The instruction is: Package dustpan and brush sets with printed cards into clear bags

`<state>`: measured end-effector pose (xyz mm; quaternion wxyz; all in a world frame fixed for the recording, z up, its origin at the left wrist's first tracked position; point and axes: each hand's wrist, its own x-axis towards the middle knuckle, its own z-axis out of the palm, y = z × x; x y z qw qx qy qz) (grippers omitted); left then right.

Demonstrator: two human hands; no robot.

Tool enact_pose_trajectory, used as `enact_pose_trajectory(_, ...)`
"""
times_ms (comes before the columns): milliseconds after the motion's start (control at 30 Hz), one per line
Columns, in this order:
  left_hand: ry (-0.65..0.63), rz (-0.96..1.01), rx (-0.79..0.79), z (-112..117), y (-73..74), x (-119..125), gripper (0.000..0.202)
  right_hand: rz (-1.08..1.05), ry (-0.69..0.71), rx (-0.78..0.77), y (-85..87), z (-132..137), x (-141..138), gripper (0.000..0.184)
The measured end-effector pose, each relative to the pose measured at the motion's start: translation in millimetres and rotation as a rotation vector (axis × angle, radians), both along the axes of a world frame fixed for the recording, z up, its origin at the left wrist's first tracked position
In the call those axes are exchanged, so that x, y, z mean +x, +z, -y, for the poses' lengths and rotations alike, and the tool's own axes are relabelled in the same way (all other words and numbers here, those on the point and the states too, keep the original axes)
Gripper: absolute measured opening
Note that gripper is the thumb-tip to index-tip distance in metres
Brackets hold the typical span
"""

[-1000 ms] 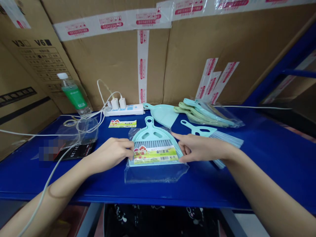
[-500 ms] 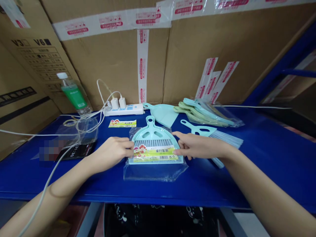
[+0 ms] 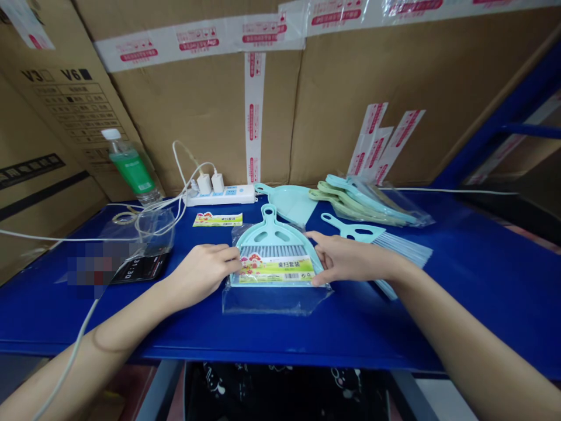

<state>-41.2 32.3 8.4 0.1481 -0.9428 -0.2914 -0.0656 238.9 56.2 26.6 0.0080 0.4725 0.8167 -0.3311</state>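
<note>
On the blue worktop (image 3: pixel 460 280), mid-frame, your bagged dustpan set (image 3: pixel 274 242) has slid slightly up-frame since a second ago. Your left hand (image 3: pixel 201 272) pinches its left edge. Your right hand (image 3: pixel 350 260) fingers (image 3: pixel 322 272) pinch its right edge, index stretched out.

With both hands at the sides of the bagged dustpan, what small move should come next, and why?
Probably fold the loose near end of the clear bag under the dustpan. The left hand and right hand hold its sides, the label card lies flat on the dustpan, and an empty flap sticks out toward the person.
</note>
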Motion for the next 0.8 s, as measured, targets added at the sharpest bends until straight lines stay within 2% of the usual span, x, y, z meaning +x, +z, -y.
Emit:
enact_pose_trajectory(200,-0.002,0.062,-0.102,6,4.5,2,0.031,0.047,-0.018,0.013,0.6,2,-1,0.063)
enact_pose_trajectory(333,-0.047,0.127,-0.213,10,3.7,5,0.020,0.067,-0.014,0.011,2.8,4,-3,0.061)
enact_pose_trajectory(533,-0.066,0.128,-0.228,10,-2.1,6,0.020,0.064,0.002,0.028,2.5,4,-3,0.061)
enact_pose_trajectory(800,-0.099,0.096,-0.301,12,2.3,7,0.024,0.053,-0.012,0.028,1.5,4,-2,0.064)
